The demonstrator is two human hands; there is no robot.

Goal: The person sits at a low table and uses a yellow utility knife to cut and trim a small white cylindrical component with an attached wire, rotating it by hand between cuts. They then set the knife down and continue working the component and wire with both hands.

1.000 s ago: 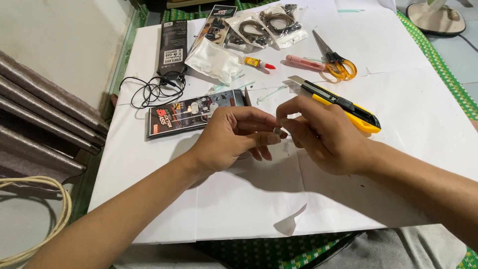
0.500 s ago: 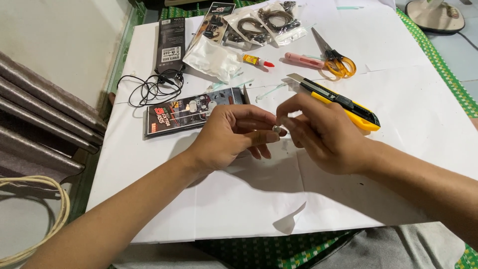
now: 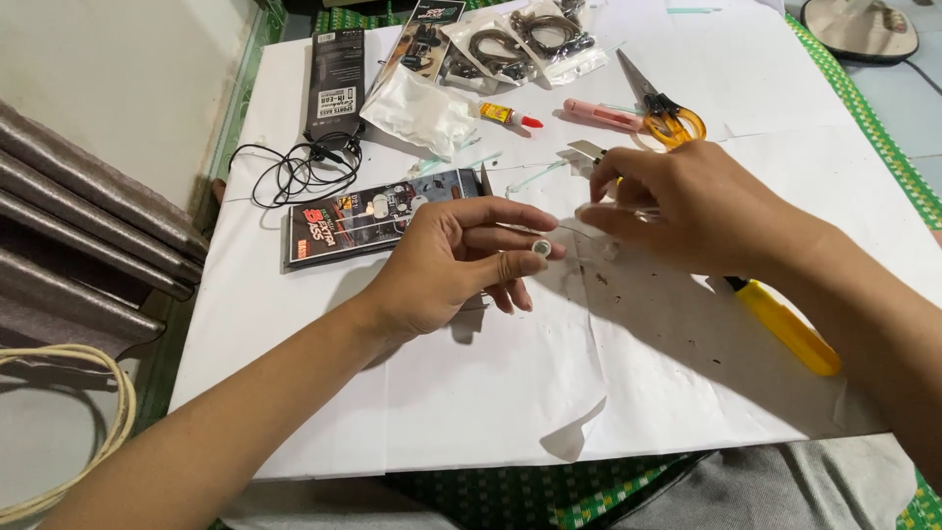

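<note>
A flat rectangular package with a dark printed card, red and white markings and a clear front (image 3: 378,218) lay on the white paper-covered table (image 3: 491,393), just left of the left hand (image 3: 456,260). Above it, near the far left edge, stood a long, narrow black box with a small white label at its top end (image 3: 334,83). Right of that box lay a white, soft plastic pouch (image 3: 420,113). At the far edge, a dark printed card pack (image 3: 424,34) sat beside several clear plastic bags holding coiled dark cables (image 3: 535,39), overlapping one another.
</note>
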